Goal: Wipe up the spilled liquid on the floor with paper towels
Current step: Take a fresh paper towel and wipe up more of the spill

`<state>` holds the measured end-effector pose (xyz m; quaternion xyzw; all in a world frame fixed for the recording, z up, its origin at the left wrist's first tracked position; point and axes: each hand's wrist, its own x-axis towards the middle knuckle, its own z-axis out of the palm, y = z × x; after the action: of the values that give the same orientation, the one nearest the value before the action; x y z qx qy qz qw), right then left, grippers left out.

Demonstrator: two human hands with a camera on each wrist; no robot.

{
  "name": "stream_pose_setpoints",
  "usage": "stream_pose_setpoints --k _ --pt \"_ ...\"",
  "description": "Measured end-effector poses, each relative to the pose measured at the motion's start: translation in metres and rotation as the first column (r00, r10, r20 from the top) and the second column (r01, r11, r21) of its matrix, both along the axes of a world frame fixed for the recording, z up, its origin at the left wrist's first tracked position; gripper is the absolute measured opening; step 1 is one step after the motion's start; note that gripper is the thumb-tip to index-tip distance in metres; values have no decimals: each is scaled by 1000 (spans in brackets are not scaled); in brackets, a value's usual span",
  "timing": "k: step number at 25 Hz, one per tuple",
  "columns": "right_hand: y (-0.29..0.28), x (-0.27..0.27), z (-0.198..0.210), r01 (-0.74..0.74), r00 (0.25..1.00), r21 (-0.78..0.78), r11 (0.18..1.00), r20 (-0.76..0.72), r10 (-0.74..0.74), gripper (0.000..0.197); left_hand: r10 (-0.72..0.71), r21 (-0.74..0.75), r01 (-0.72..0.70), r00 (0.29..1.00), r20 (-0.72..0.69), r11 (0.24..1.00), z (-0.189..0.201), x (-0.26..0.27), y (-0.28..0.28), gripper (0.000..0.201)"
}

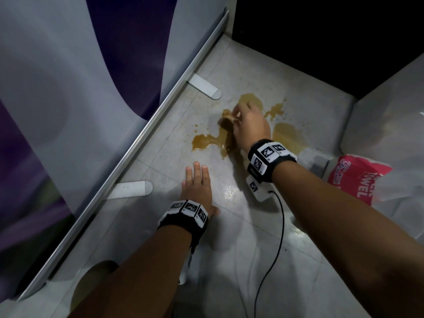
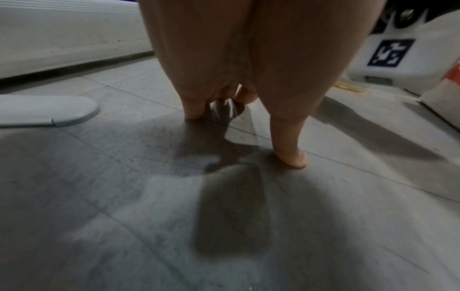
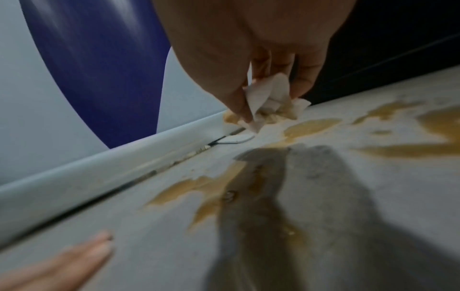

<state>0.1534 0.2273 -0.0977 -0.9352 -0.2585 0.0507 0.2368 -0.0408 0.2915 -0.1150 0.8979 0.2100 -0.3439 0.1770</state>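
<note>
A brown liquid spill [image 1: 206, 140] spreads in several patches over the grey tiled floor [image 1: 241, 226]; the same spill [image 3: 311, 126] shows in the right wrist view. My right hand [image 1: 249, 125] pinches a crumpled paper towel [image 1: 226, 121], partly soaked brown, and holds it down on the spill's far part. Close up, the towel [image 3: 271, 102] sits between thumb and fingers. My left hand [image 1: 197, 187] lies flat on dry floor nearer to me, fingers straight. Its fingertips [image 2: 291, 157] press the tile.
A grey and purple panel [image 1: 80, 76] with a metal rail runs along the left, with two flat feet [image 1: 206, 86] sticking out onto the floor. A pink paper towel pack [image 1: 358, 177] lies at the right by a white cabinet [image 1: 390, 99]. A black cable [image 1: 277, 237] trails over the tiles.
</note>
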Motion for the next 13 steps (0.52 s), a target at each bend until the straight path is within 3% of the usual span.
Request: stream_pose_setpoints --k 2,6,9,13 --pt "4 9 -8 -50 995 -62 997 78 54 16 2 -4 -2 1000 0 1000 -1 0 0 128" --pt "6 4 -25 -169 980 -145 975 -133 150 31 -5 13 5 1000 0 1000 -3 1 0 129" --pt "3 6 -29 -122 990 -112 986 -81 113 28 -9 10 9 1000 -2 1000 -3 1 -1 128" --pt "5 7 -29 -236 971 -206 950 -99 219 27 -7 12 7 1000 -9 1000 -3 2 0 129"
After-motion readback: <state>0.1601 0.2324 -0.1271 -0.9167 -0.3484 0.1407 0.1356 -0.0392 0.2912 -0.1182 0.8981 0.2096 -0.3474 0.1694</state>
